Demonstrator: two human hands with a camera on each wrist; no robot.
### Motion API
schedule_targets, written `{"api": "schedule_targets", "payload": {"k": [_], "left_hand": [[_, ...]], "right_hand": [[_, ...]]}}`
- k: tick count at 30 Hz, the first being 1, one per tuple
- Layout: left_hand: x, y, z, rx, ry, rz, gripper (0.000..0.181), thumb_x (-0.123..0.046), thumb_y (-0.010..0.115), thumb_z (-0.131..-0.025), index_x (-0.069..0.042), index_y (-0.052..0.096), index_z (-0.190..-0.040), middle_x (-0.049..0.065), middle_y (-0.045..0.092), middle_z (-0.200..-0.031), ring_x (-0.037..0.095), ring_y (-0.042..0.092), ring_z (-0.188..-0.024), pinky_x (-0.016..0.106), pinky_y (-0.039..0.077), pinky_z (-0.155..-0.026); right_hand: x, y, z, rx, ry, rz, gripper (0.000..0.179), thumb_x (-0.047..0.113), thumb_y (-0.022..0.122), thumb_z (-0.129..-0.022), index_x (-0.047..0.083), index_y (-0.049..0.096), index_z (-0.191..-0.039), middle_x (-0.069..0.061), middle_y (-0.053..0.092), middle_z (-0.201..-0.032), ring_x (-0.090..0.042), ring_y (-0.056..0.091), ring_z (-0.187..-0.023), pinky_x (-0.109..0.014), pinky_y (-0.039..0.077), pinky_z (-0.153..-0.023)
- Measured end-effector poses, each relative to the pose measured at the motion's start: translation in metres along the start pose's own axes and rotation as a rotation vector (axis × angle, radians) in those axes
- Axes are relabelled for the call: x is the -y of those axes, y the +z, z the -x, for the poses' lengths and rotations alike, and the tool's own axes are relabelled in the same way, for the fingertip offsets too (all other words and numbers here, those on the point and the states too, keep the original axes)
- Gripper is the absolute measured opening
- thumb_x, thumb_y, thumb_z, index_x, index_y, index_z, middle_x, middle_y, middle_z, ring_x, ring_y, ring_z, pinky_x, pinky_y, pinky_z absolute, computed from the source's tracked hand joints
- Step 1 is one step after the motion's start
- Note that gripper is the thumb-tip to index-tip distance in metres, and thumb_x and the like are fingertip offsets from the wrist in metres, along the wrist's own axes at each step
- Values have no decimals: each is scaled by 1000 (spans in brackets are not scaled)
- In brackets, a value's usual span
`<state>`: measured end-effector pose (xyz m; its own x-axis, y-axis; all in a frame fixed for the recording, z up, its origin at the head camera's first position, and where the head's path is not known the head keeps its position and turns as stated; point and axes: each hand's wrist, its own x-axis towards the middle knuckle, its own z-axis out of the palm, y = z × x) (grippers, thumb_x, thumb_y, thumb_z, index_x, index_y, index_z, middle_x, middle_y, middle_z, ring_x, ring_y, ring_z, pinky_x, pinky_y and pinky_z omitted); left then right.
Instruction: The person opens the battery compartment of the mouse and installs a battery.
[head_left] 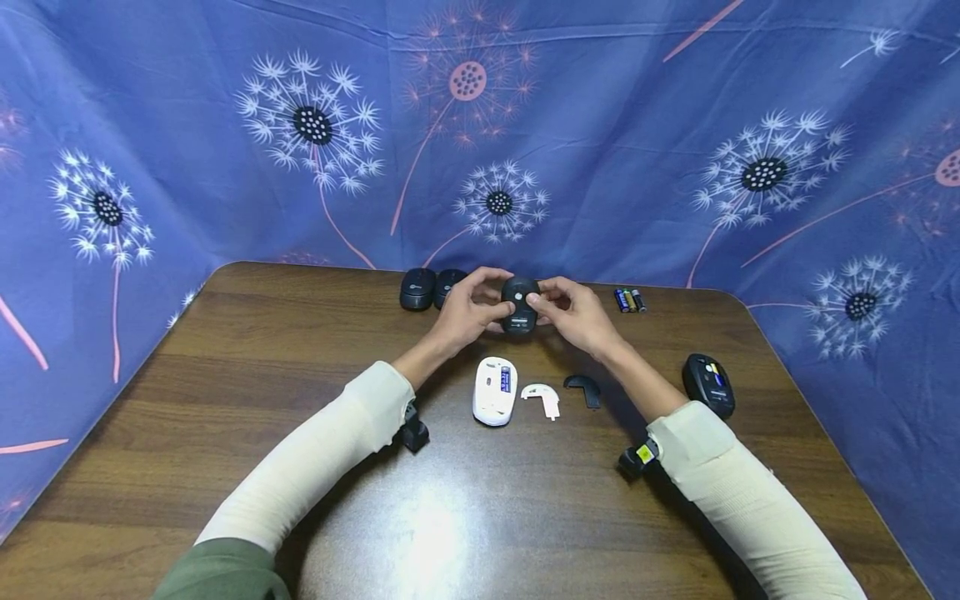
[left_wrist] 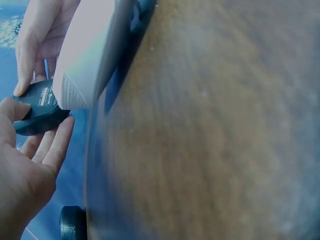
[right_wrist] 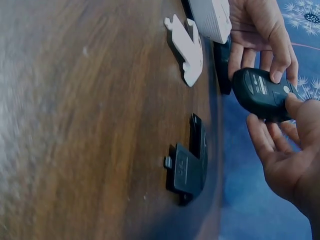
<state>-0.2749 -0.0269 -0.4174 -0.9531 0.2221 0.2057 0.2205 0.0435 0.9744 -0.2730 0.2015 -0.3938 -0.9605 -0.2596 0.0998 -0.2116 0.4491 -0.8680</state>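
A black computer mouse [head_left: 519, 287] is held between both hands above the far part of the table, its labelled underside toward the head camera. My left hand [head_left: 467, 310] grips it from the left with the thumb on the underside; the fingers beneath show in the left wrist view. My right hand [head_left: 573, 315] pinches the other side, thumb near a small round light spot. Below the hands lie a white mouse [head_left: 487, 410], bottom up with a blue battery in it, a white curved battery cover [head_left: 542, 392] and a black curved battery cover [right_wrist: 187, 170].
Two black mice, one nearest the left [head_left: 417, 287] and another [head_left: 447, 282] partly behind my left hand, stand at the back edge. Several batteries [head_left: 630, 301] lie at the back right. An upturned black mouse [head_left: 699, 385] with its battery bay exposed lies near my right forearm. A patterned blue cloth [head_left: 600, 167] hangs behind the table.
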Motion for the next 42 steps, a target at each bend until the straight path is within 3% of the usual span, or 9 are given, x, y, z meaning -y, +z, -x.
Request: {"api": "schedule_targets", "payload": {"k": [4,10,16,24,26,32,37,42], "left_hand": [[-4,-2,0,20,0,8,50,1,81,-99,-10,69,-146,17,72,-110,18,73,-97,47,76,-75],[-6,-5,0,56,-3,14,51,2,79,-101,-11,67,-148,14,68,-106,15,70,-94,52,75,-75],[-7,-6,0,66,4,-11,49,0,78,-101,-12,67,-147,15,69,-105,16,70,-93,49,75,-74],[-11,-8,0,67,-1,12,49,5,80,-99,-8,68,-145,14,70,-105,15,71,-93,66,73,-81],[-12,-9,-1,65,-7,14,50,6,80,-98,-7,68,-144,13,70,-104,15,71,-92,64,74,-79],[-12,-12,-2,73,-20,17,50,5,81,-98,-9,69,-144,14,74,-102,17,74,-90,54,75,-75],[-16,-14,-3,78,-30,1,54,3,81,-99,-11,66,-149,15,73,-104,18,74,-90,48,75,-73],[-18,-15,-3,78,-40,-5,59,4,81,-99,-10,63,-154,17,73,-106,19,74,-87,44,75,-71]], "right_hand": [[2,-3,0,60,-74,-19,55,11,75,-109,9,56,-161,-28,69,-138,-44,76,-117,-58,71,-98],[3,-6,0,113,-146,-11,61,4,78,-105,11,56,-162,-29,69,-138,-46,77,-116,-56,73,-95],[3,-7,0,74,-157,60,59,10,82,-104,14,61,-159,-25,73,-136,-43,79,-115,-44,74,-93],[9,-5,1,-4,-189,121,52,15,87,-100,18,71,-150,-20,81,-126,-37,83,-108,-32,71,-90],[10,-4,2,6,-193,121,52,15,87,-100,17,70,-150,-21,81,-125,-37,84,-107,-34,73,-88],[13,-5,2,8,-225,160,53,16,85,-102,18,66,-152,-19,80,-129,-37,82,-113,-47,70,-97],[17,-4,1,-39,-256,165,51,12,84,-103,14,66,-151,-17,74,-144,-37,79,-119,-50,66,-99],[18,-2,1,-83,-242,137,52,10,84,-102,13,66,-151,-18,73,-143,-38,76,-117,-51,65,-97]]}}
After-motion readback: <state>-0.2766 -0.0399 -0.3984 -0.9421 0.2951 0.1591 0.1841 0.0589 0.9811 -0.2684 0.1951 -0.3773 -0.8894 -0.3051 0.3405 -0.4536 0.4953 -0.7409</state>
